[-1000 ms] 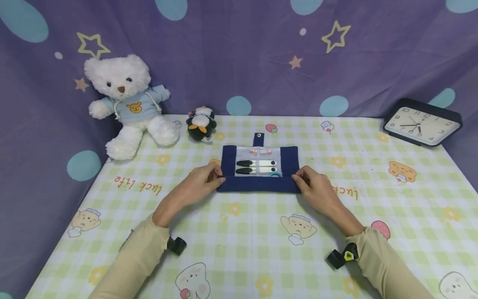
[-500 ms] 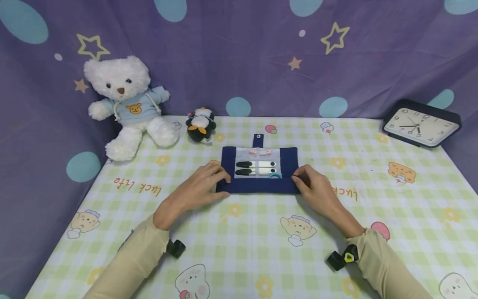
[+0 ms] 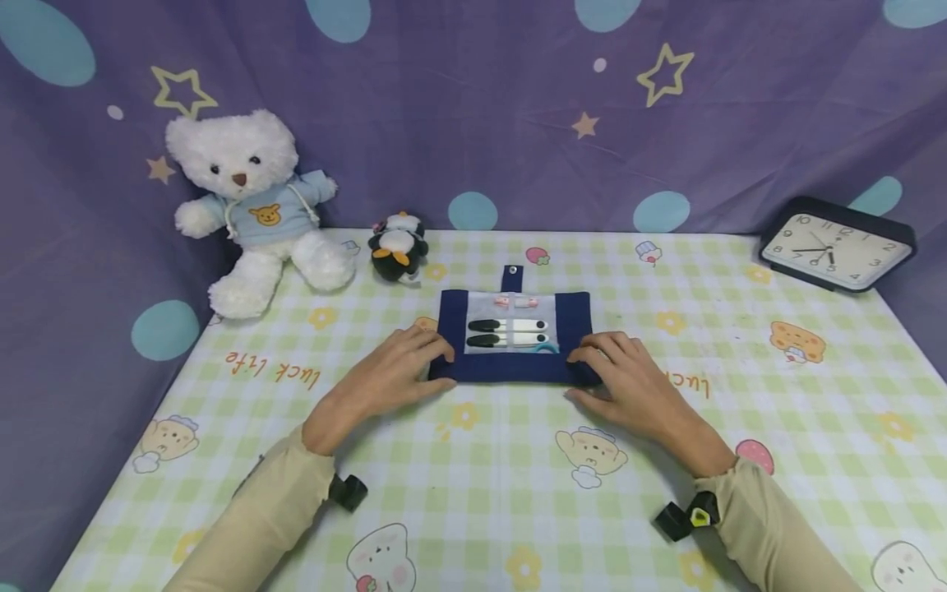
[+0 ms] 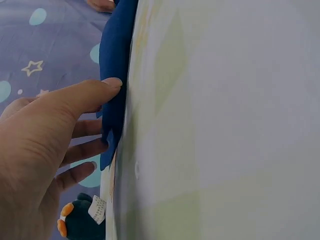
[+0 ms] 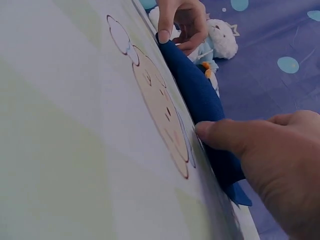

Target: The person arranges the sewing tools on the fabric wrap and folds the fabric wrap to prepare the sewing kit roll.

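A navy fabric roll-up case (image 3: 510, 368) lies unfolded on the table, its near edge folded over into a thick band. Its grey inside panel holds two white tools with black ends (image 3: 510, 325), a small pink-and-white item (image 3: 515, 302) and a light-blue curved piece (image 3: 546, 348), partly covered by the band. My left hand (image 3: 399, 366) holds the band's left end, thumb at the near edge and fingers over the top. At the right end my right hand (image 3: 625, 378) holds it likewise; its fingers are mostly hidden in the right wrist view.
A snap strap (image 3: 512, 278) sticks out from the case's far edge. A white teddy bear (image 3: 262, 214) and a penguin toy (image 3: 398, 247) sit at the back left. A black-framed clock (image 3: 836, 244) stands at the back right. A checked cloth (image 3: 481, 510) covers the table.
Both hands have shifted from pinching the band's corners to lying over its ends, thumbs at the near edge; the left moved first, then the right. The case has barely moved.
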`<act>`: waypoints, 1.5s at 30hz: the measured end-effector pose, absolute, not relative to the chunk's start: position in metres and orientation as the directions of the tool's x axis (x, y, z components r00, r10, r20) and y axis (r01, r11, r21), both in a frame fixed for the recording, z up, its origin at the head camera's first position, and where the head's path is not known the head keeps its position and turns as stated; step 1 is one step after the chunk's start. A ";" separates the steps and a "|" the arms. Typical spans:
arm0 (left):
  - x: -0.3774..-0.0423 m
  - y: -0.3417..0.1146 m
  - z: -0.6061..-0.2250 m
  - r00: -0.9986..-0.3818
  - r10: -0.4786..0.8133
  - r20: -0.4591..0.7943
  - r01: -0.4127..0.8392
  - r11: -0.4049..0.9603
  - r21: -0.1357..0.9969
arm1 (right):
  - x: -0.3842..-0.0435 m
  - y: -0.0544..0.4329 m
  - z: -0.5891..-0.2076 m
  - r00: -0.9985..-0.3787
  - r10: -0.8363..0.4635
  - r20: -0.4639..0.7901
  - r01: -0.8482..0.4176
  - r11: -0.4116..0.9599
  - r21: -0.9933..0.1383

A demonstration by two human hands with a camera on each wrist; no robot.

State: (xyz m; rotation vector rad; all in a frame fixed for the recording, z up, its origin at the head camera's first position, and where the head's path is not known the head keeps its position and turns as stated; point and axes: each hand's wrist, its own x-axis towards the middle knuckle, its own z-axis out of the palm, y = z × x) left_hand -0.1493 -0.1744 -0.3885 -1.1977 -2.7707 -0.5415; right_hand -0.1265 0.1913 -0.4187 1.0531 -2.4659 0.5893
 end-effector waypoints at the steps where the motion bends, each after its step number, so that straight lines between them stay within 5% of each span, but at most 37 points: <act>1: -0.149 -0.174 -0.388 -0.691 0.694 0.203 0.720 0.634 0.282 | -0.127 0.192 -0.419 -0.636 -0.590 0.498 -0.745 0.638 -0.196; 12: -0.148 -0.174 -0.385 -0.631 0.745 0.214 0.774 0.590 0.229 | -0.130 0.195 -0.425 -0.546 -0.648 0.531 -0.794 0.603 -0.082; 17: -0.147 -0.179 -0.387 -0.696 0.694 0.186 0.711 0.630 0.313 | -0.129 0.194 -0.427 -0.538 -0.631 0.559 -0.794 0.602 -0.085; 22: -0.149 -0.183 -0.388 -0.784 0.601 0.155 0.594 0.653 0.470 | -0.130 0.193 -0.427 -0.600 -0.574 0.556 -0.763 0.619 -0.185; 33: -0.164 -0.181 -0.389 -0.875 0.463 0.144 0.414 0.560 0.717 | -0.140 0.187 -0.421 -0.739 -0.417 0.529 -0.647 0.658 -0.385; 45: -0.180 -0.164 -0.391 -0.956 0.293 0.023 0.194 0.572 0.797 | -0.158 0.181 -0.417 -0.909 -0.219 0.354 -0.412 0.590 -0.694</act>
